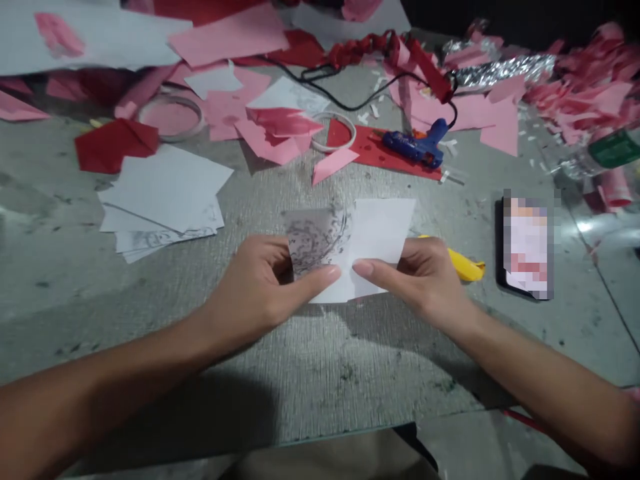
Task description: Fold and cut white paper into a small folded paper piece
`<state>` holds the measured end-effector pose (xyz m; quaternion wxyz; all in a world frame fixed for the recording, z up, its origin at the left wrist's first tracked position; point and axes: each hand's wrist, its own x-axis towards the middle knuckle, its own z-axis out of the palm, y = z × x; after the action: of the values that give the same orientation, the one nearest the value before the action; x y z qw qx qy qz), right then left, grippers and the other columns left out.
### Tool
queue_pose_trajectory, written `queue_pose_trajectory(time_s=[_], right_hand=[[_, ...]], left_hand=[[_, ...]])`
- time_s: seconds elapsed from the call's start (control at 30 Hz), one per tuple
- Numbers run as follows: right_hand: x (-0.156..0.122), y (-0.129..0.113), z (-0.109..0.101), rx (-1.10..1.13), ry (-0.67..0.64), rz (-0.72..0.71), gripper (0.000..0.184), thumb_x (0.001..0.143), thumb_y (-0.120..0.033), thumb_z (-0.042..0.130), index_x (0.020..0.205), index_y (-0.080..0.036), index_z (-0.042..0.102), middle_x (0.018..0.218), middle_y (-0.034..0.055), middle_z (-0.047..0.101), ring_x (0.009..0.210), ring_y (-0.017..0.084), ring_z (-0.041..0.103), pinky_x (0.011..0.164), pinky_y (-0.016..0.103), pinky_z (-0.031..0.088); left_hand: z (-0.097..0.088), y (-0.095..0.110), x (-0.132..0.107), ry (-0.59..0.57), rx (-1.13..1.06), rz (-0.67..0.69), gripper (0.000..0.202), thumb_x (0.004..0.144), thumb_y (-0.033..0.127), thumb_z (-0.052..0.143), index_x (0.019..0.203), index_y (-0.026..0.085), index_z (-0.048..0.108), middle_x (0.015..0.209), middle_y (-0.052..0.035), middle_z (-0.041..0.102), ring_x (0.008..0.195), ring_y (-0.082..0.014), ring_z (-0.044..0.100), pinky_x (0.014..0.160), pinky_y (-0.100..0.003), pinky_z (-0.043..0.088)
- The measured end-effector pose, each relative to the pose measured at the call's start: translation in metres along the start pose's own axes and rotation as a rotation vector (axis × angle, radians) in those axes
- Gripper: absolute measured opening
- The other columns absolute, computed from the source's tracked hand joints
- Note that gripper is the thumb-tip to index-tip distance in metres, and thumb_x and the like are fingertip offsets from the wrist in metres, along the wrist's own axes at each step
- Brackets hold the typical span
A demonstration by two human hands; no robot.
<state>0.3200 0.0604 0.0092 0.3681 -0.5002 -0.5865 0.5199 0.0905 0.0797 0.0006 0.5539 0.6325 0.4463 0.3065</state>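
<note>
Both my hands hold one sheet of white paper (373,233) just above the grey table (320,360). My left hand (265,283) pinches its left half, which is folded up and shows dark scribbled print on the underside. My right hand (425,277) pinches the plain white right half, thumb on top. The two thumbs nearly meet at the crease in the middle. A yellow object (465,265), partly hidden, lies on the table right behind my right hand.
A stack of white sheets (165,200) lies at the left. A phone (527,243) rests at the right. A blue glue gun (417,147) with black cord sits on red paper behind. Pink and red paper scraps, tape rings and foil cover the far table.
</note>
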Motion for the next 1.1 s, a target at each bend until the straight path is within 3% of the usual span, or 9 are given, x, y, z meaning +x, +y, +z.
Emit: queue_pose_trajectory(time_s=[0.1,0.3,0.47,0.7,0.93,1.1], right_hand=[[-0.001,0.000,-0.001,-0.032,-0.002,0.008,0.022,0.093,-0.043,0.082,0.081,-0.025,0.083,0.075,0.0013,0.079,0.064,0.017,0.070,0.054,0.028,0.054],[-0.003,0.001,0.001,-0.064,0.007,0.014,0.027,0.092,-0.050,0.081,0.080,-0.025,0.082,0.073,0.0013,0.076,0.065,0.019,0.070,0.054,0.029,0.055],[-0.003,0.001,0.001,-0.102,0.013,0.011,0.032,0.091,-0.054,0.081,0.076,-0.025,0.080,0.071,0.0014,0.074,0.062,0.018,0.065,0.051,0.029,0.051],[-0.003,0.002,0.003,-0.049,-0.002,-0.011,0.028,0.093,-0.046,0.081,0.077,-0.023,0.080,0.071,-0.0001,0.072,0.064,0.017,0.066,0.054,0.029,0.050],[-0.002,0.005,-0.002,-0.005,0.015,0.027,0.032,0.091,-0.052,0.082,0.074,-0.025,0.079,0.070,0.0002,0.074,0.062,0.018,0.069,0.053,0.030,0.052],[0.000,0.007,-0.010,0.058,0.038,0.078,0.026,0.092,-0.046,0.082,0.078,-0.024,0.082,0.075,0.0035,0.080,0.064,0.020,0.072,0.055,0.032,0.057]], left_hand=[[0.000,0.002,0.001,-0.009,0.043,0.013,0.025,0.090,0.042,0.078,0.076,0.022,0.078,0.075,-0.0018,0.076,0.066,-0.0193,0.069,0.055,-0.028,0.054],[0.003,0.003,0.001,0.080,0.147,-0.015,0.027,0.087,0.048,0.080,0.076,0.023,0.080,0.066,-0.0018,0.072,0.065,-0.0224,0.069,0.052,-0.031,0.054],[0.004,0.003,0.001,0.061,0.120,-0.010,0.022,0.088,0.042,0.078,0.076,0.023,0.080,0.071,-0.0017,0.075,0.069,-0.0222,0.070,0.060,-0.031,0.058],[0.004,0.004,0.000,0.072,0.119,-0.033,0.025,0.085,0.045,0.080,0.072,0.024,0.078,0.063,-0.0016,0.070,0.071,-0.0256,0.071,0.057,-0.032,0.057],[0.002,0.002,-0.001,0.081,0.061,0.023,0.014,0.090,0.038,0.078,0.088,0.024,0.081,0.084,-0.0005,0.080,0.080,-0.0244,0.076,0.069,-0.034,0.064],[0.000,0.000,0.000,0.098,0.018,0.036,0.012,0.089,0.037,0.082,0.096,0.026,0.082,0.095,-0.0005,0.082,0.090,-0.0252,0.077,0.078,-0.036,0.067]])
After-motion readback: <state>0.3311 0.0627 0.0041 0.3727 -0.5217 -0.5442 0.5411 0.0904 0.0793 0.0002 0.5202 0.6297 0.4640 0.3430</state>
